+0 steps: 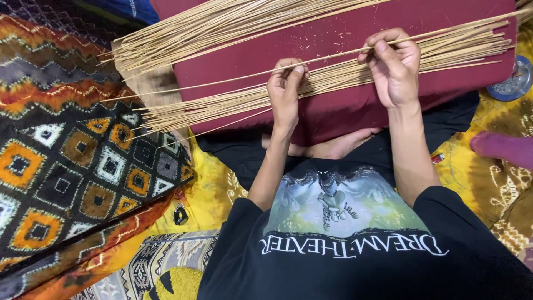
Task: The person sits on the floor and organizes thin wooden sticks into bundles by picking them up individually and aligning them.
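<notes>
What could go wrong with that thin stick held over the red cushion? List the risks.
1. The single stick is very thin and pinched by both the left hand and the right hand; bending it between them might snap it.
2. The loose bundle under the hands overhangs the red cushion on its left side, so a nudge could slide sticks onto the patterned cloth.
3. Pointed stick ends could prick a finger.
</notes>
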